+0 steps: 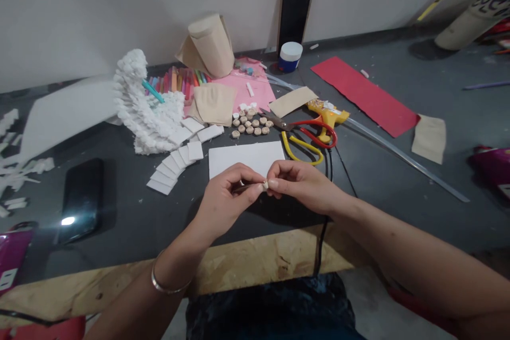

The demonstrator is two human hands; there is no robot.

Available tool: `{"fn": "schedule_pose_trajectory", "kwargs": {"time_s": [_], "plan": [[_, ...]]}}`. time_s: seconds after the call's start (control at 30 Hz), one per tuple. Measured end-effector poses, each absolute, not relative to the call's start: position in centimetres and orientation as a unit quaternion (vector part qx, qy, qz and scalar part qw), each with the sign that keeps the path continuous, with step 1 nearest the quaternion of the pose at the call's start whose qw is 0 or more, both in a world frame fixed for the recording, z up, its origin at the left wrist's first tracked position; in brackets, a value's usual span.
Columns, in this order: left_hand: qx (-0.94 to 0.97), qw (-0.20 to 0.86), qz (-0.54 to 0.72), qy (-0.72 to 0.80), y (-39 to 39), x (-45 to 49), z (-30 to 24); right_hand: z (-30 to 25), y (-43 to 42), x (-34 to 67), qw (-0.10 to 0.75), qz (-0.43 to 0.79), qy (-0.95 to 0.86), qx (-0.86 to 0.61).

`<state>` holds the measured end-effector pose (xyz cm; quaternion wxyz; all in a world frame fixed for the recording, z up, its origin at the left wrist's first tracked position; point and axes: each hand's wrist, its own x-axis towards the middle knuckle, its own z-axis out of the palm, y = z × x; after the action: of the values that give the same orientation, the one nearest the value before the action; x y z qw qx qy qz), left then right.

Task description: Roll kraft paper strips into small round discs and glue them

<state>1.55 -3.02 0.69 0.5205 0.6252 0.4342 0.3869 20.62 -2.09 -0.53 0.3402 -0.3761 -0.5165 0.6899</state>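
Observation:
My left hand [227, 196] and my right hand [305, 183] meet at the front of the table. Pinched between their fingertips is a small off-white piece [265, 184], mostly covered by the fingers. A thin dark edge shows inside my left hand, too hidden to name. Just behind the hands lies a white card [245, 156]. Beyond it sit several small beige rolled pieces [250, 126] in a cluster. Scissors [303, 126] with red and yellow handles lie beside them, close to my right hand.
A yellow glue gun [327, 117] lies behind the scissors, its cord running off the front edge. White card squares [175, 162], a fluffy white construction [139, 106], a paper roll [211, 45], a phone [82, 199], a jar [290, 57] and a red strip [364, 95] surround the work spot.

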Motion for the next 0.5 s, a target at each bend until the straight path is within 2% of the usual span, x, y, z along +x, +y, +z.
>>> {"fn": "schedule_pose_trajectory", "kwargs": {"time_s": [0.17,0.37,0.5], "plan": [[0.618,0.494,0.391,0.47,-3.04,1.92,0.47,-0.91,-2.42,20.45,0.377,0.597,-0.562,-0.43],[0.647,0.418,0.394,0.501,-3.2,2.05,0.26,-0.79,-2.97,20.26,0.381,0.436,-0.666,-0.47],[0.671,0.38,0.374,0.515,-3.32,2.02,0.25,-0.65,-3.12,20.16,0.382,0.391,-0.694,-0.468]]}}
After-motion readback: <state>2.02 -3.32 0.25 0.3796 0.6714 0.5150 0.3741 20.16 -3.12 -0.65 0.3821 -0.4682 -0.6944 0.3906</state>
